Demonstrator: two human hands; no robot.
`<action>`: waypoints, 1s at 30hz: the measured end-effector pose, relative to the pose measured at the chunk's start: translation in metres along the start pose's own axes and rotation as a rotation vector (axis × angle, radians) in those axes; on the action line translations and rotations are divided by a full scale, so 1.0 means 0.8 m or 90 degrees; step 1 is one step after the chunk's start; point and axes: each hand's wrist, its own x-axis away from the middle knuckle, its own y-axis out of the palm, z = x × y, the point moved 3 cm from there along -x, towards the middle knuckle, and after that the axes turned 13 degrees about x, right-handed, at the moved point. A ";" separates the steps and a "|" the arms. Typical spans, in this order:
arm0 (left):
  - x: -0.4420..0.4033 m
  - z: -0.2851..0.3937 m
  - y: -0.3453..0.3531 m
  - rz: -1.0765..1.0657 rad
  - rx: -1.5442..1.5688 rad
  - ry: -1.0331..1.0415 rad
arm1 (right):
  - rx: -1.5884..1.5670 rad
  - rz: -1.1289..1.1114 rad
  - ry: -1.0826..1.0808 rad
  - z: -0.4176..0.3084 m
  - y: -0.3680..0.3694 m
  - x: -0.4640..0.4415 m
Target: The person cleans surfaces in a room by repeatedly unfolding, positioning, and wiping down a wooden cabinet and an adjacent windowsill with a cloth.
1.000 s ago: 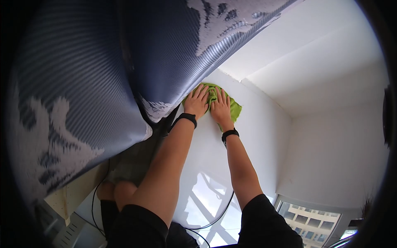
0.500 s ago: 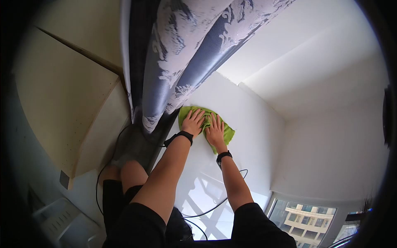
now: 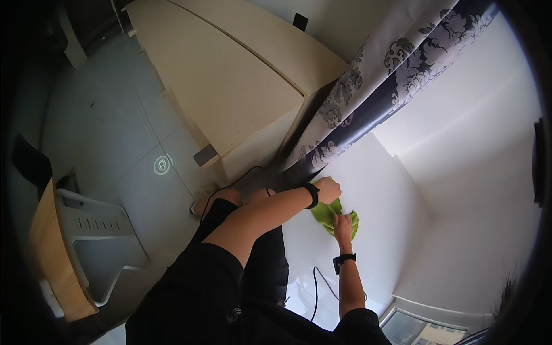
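Note:
A green cloth point(image 3: 323, 215) lies bunched on the white ledge point(image 3: 374, 190), partly hidden by both hands. My left hand point(image 3: 328, 190) is closed in a fist at the cloth's upper edge, near the bottom of the curtain; its fingertips are out of sight. Lower down, my right hand point(image 3: 343, 226) has its fingers curled into the cloth's right part. Both wrists carry black bands.
A patterned grey curtain point(image 3: 351, 109) hangs beside the ledge. To the left stands a beige wooden cabinet point(image 3: 230, 86). A black cable point(image 3: 315, 293) loops over the ledge near a window point(image 3: 422, 328). A grey plastic chair point(image 3: 98, 224) is at lower left.
The view has swung left, showing more floor and cabinet. My hands, flat and spread on the cloth before, are now curled. The cloth has gone from spread out to bunched.

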 end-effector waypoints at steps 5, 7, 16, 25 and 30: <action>0.042 -0.049 -0.144 0.204 0.165 0.122 | -0.075 -0.003 0.077 0.053 0.059 0.014; 0.096 -0.033 -0.215 0.243 0.207 0.127 | -0.069 -0.008 0.135 0.048 0.060 0.030; 0.336 0.081 -0.440 0.286 0.209 0.186 | -0.050 0.021 0.241 0.086 0.068 0.051; 0.470 0.105 -0.506 0.243 0.131 0.026 | -0.479 0.035 0.021 -0.066 -0.226 0.007; 0.455 0.121 -0.435 0.231 0.191 0.100 | -0.391 0.136 -0.231 -0.185 -0.324 0.034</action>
